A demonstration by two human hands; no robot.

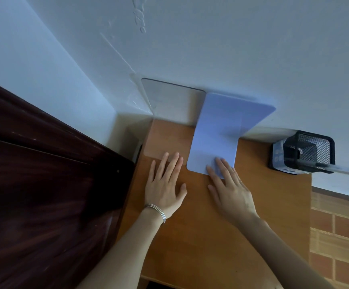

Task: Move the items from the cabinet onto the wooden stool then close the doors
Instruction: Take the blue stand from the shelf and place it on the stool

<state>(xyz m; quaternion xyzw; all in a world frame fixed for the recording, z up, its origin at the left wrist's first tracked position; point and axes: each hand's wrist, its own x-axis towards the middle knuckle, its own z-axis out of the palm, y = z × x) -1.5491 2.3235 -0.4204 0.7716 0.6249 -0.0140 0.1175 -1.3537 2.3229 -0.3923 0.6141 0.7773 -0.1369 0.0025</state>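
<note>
Hands flat, fingers straight: right hand (231,192) presses the purple bookend (221,132), left hand (165,188) beside it on the clear bookend (169,101); careless sliding could topple either.

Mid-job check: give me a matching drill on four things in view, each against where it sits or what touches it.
Things:
1. clear bookend
2. lilac bookend
3. black mesh holder
4. silver bangles

Places:
A. on the left wrist
B. base under fingers of the right hand
C. far right, against the wall, touched by no hand
D. base at the fingertips of the left hand

Pairs: 1-D, 2-B, 3-C, 4-A
</note>
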